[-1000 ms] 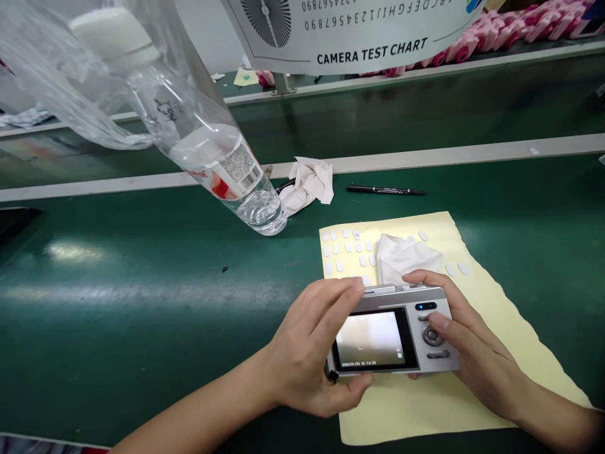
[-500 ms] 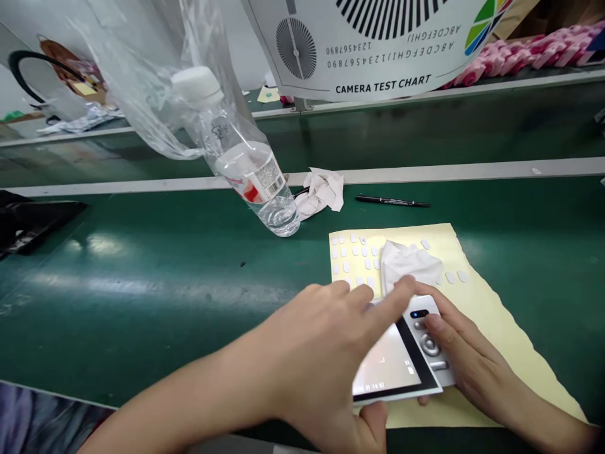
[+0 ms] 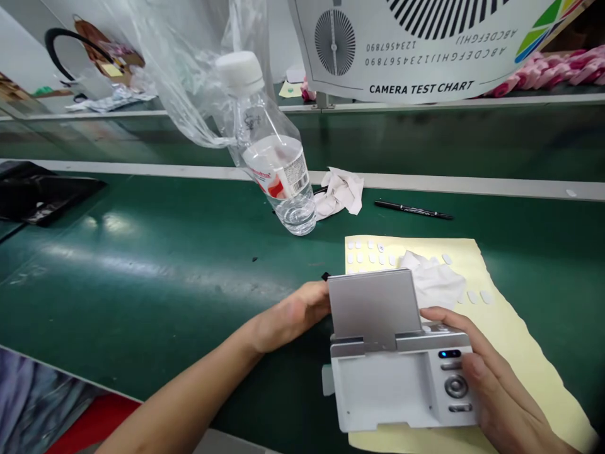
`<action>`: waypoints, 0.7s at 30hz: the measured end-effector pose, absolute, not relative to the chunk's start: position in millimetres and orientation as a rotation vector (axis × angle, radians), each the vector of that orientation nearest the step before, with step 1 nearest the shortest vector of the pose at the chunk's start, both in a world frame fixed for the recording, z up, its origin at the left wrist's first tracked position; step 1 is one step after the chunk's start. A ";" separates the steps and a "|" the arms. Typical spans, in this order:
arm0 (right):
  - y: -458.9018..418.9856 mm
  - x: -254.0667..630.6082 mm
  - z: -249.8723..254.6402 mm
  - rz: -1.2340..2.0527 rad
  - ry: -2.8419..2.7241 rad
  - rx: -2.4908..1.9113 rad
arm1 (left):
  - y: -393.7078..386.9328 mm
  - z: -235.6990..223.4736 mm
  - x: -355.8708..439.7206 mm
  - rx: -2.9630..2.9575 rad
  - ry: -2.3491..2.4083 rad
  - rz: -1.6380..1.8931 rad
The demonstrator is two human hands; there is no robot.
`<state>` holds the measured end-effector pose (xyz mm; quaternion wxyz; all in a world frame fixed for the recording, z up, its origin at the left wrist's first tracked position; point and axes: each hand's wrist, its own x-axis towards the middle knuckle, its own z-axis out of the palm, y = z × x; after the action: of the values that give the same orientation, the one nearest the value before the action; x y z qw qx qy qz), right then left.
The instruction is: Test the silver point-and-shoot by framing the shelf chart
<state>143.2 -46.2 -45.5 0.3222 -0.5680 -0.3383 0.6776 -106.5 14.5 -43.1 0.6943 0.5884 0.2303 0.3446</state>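
Note:
A silver-white digital camera (image 3: 387, 391) is held over the yellow sheet, its flip screen (image 3: 373, 306) swung upright with the plain grey back facing me. Below the hinge the shallow screen recess is exposed. My right hand (image 3: 496, 384) is closed round the camera's right side, thumb beside the buttons and index finger along the top. At the screen's left edge my left hand (image 3: 295, 313) is closed, its fingertips partly hidden behind the panel. A small black piece (image 3: 326, 276) shows by those fingertips. A blue light glows above the buttons. A pale flap (image 3: 328, 380) sticks out at the camera's left.
The yellow sheet (image 3: 510, 353) carries small white stickers and a crumpled white cloth (image 3: 432, 280). Behind are a water bottle (image 3: 278, 157) in clear plastic, crumpled tissue (image 3: 343, 192), a black marker (image 3: 413, 210) and a hanging camera test chart (image 3: 416, 50). A black tray (image 3: 70, 195) sits left.
The camera's screen has gone from lying over the body, lit side toward me, to standing upright. My left hand has moved from over the screen to its left edge. The view has shifted left.

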 end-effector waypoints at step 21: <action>-25.4 187.5 -95.8 1.779 -0.301 -1.709 | -3.4 -41.2 -99.1 2.142 0.640 0.813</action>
<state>187.5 -25.4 -95.8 0.3224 -0.6510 -0.1147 0.6776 -99.1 -3.4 -41.2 0.3724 0.8356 0.2497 0.3174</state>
